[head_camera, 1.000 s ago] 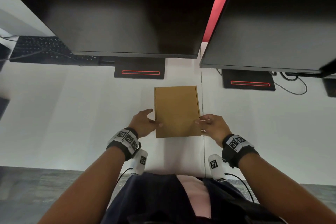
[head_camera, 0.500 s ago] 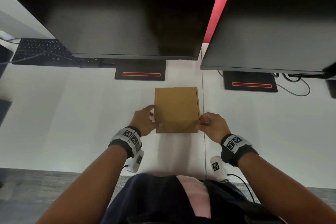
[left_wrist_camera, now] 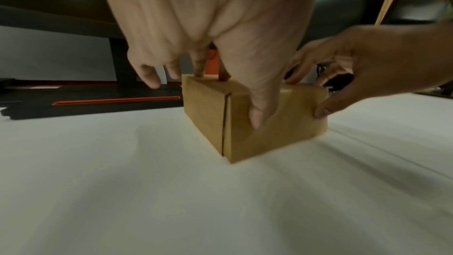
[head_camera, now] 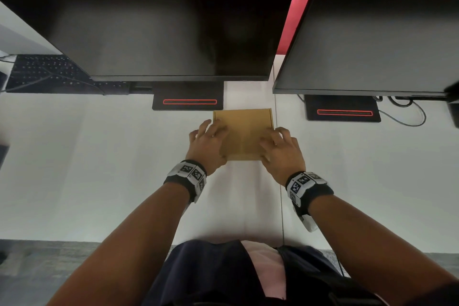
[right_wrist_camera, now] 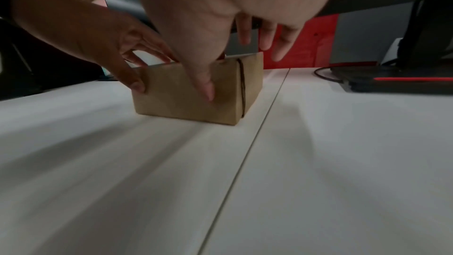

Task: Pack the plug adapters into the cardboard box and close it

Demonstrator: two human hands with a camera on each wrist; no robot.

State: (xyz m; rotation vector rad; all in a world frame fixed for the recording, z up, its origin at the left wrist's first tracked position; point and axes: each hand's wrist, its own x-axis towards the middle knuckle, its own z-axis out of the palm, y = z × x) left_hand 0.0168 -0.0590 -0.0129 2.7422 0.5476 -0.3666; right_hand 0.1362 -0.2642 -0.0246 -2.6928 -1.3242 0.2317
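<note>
A small brown cardboard box stands shut on the white desk, just in front of the left monitor's stand. My left hand lies on its left half, with straight fingers on the lid and the thumb down the near face. My right hand mirrors it on the right half, thumb pressed on the near face. From the wrists the box shows its side seams closed. No plug adapters are in sight.
Two dark monitors overhang the back of the desk, each on a black base with a red stripe. A black keyboard lies far left. A cable loops at right. A desk seam runs beside the box.
Both hands have moved from the box's near corners up onto its lid, fingers spread flat. The box now sits a little farther from me, nearer the monitor base.
</note>
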